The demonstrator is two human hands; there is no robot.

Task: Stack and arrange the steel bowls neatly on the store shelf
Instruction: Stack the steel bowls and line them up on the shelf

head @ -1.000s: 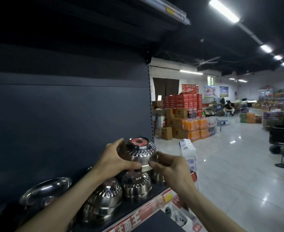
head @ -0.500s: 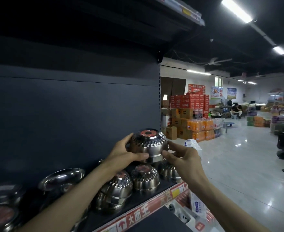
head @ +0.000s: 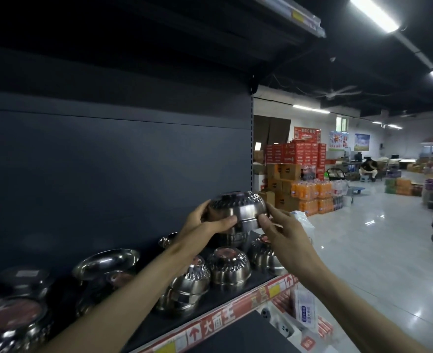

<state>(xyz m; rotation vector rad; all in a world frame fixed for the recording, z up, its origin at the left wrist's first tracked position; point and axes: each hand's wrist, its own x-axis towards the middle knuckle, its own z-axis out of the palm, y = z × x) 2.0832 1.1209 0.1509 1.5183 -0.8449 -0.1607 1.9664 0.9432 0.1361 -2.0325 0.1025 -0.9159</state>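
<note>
Now the upturned steel bowl (head: 238,210) hangs directly over a short stack (head: 235,236) on the shelf (head: 223,299). The left hand (head: 205,222) curls round its near side and the right hand (head: 284,233) pinches the far edge, probably keeping it level so it nests squarely. Below the bowl, the red price strip (head: 218,327) reads "大厨王".

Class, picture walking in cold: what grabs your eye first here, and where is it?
Dead centre, an upturned steel bowl gleams between the left hand and right hand, against the dark shelf back. Below it, more upturned bowls line the shelf. Right of centre, behind, stand red cartons and orange drink packs.
</note>
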